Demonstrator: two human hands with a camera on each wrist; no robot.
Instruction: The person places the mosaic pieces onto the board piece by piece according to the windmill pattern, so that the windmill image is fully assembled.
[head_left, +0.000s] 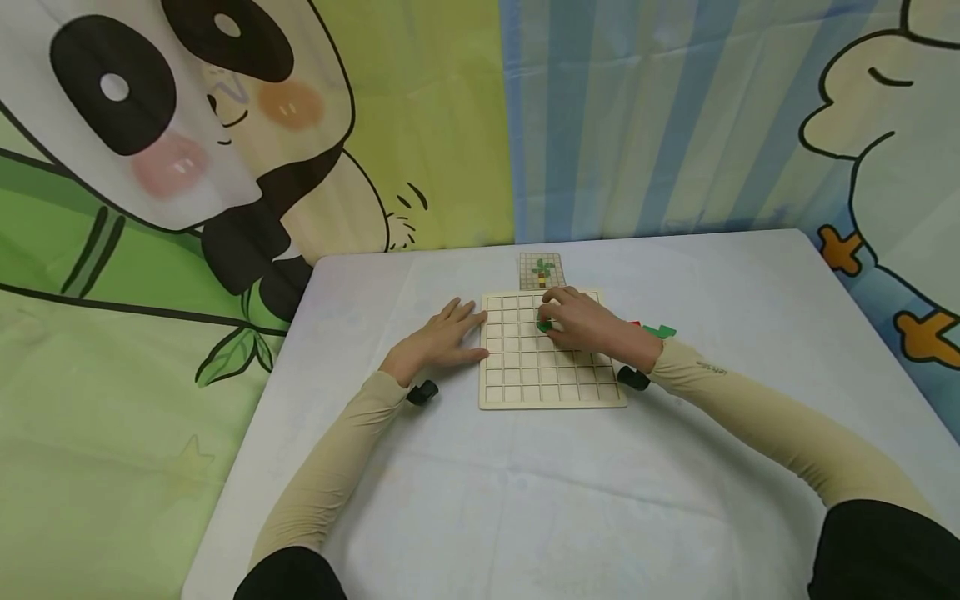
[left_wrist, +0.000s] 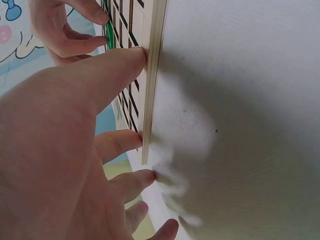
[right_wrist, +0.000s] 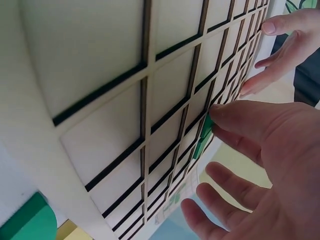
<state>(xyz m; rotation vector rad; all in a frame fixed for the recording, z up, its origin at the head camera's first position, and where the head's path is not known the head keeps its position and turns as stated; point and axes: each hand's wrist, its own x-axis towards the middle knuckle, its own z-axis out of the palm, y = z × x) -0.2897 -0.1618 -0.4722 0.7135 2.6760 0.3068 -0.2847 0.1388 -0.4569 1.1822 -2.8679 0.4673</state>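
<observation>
Green piece (right_wrist: pixel 206 127) in right hand (head_left: pixel 583 323), long axis perhaps toward patterned card (head_left: pixel 542 271)

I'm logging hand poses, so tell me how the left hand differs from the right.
The left hand has its fingers spread; the right hand pinches a green piece. The left hand touches the grid board's left edge; the right hand is over its squares. Both are bare, with beige sleeves.
</observation>
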